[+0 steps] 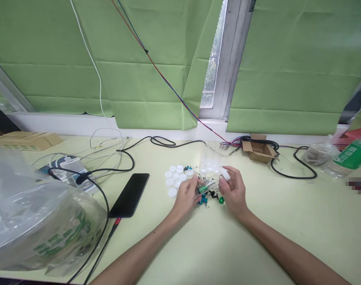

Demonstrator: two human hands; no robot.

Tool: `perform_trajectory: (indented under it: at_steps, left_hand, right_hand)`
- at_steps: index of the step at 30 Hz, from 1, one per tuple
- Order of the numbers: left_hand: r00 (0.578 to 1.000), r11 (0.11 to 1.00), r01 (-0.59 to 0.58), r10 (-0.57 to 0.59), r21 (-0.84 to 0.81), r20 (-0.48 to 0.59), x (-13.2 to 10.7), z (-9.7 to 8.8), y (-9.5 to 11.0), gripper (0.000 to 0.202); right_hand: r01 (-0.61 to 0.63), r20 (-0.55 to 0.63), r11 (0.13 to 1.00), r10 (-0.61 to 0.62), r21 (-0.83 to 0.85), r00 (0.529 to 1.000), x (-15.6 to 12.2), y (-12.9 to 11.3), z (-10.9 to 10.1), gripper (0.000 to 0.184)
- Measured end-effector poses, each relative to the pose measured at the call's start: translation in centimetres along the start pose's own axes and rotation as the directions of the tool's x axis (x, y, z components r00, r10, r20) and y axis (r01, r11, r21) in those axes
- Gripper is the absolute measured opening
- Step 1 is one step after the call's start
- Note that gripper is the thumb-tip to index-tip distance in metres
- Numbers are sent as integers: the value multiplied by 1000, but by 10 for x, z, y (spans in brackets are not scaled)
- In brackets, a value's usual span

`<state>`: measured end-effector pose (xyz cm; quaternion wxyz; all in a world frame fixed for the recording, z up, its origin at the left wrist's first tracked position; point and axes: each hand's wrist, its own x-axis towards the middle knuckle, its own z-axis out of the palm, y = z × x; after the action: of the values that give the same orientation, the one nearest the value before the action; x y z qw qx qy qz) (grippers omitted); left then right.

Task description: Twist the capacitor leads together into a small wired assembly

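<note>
My left hand (186,194) is closed around a small clear tube (206,187) with green and other small parts inside, held sideways above the table. My right hand (234,190) pinches a white cap (225,174) just right of the tube's open end. Several white caps (176,179) lie on the table behind my left hand. Small blue, black and green electronic parts (211,198) are scattered under and between my hands. A clear plastic container (211,158) stands just beyond them.
A black phone (129,194) lies left of my hands, with black cables (103,190) around it. A large clear plastic bag (34,221) fills the left front. A small open cardboard box (259,149) and a plastic bottle (346,158) sit at the right back.
</note>
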<state>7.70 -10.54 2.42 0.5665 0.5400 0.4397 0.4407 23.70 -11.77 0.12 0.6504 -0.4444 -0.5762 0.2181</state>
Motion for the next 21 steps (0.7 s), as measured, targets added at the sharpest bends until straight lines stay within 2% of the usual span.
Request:
perform_trajectory:
  at_steps: [3,5,7,9,11,13,21]
  left_hand:
    - [1000,1000,10,-10,-8,11,0,0,0,55]
    - [999,999,-34,32,34,44,-2,0,0,54]
    - [987,977,-154,143,150,78,-5,0,1,52]
    - [953,898,-303,277,319,125,-8,0,3,47]
    - [925,815,-380,333,438,184,-12,0,5,41]
    - [916,775,-402,336,487,222,-14,0,7,37]
    - [912,725,-409,313,554,263,-14,-3,7,35]
  right_hand:
    - [-21,9,999,20,35,1000,1,-1,1,33]
    - [-27,0,998,28,47,1000,1,-1,2,33]
    - [-34,1,997,34,63,999,1,0,2,34]
    - [-40,4,996,40,81,999,1,1,1,34]
    - [-45,-3,995,46,93,999,1,0,1,34]
    - [-44,-18,994,46,99,999,-1,-1,2,33]
    - [-12,-40,995,16,97,999,-1,-5,5,29]
